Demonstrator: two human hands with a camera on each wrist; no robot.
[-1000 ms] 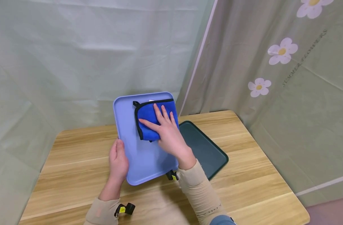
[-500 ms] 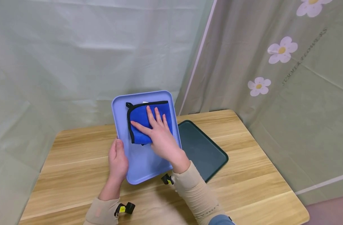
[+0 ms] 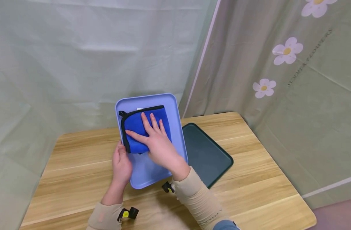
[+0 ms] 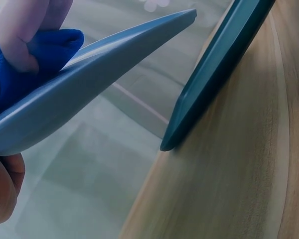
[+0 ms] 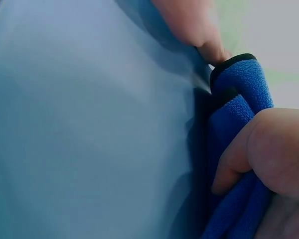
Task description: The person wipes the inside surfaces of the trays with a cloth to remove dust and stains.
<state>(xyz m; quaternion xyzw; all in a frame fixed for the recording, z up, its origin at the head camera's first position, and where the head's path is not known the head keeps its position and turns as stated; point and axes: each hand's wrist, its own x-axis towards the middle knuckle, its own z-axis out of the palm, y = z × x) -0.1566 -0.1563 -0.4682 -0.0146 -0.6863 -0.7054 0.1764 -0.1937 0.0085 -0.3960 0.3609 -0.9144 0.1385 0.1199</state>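
A folded, bright blue plush cloth with black edging (image 3: 135, 123) lies against the upper left of the inner face of a rectangular, periwinkle-blue tray with rounded corners and a raised rim (image 3: 143, 174). The right hand (image 3: 161, 143) presses flat on the cloth, fingers spread wide. The left hand (image 3: 123, 164) grips the tray's left edge, its thumb at the rim just beside the cloth's lower corner and its curled fingers underneath, as the left wrist view shows. The tray is held tilted above a light wood-grain surface (image 3: 264, 179). Behind it to the right, a dark green rectangular tray (image 3: 207, 153) lies flat on that surface, partly hidden by the raised tray and the right sleeve (image 3: 196, 188). Beyond hangs a greyish curtain printed with white flowers (image 3: 288, 51).
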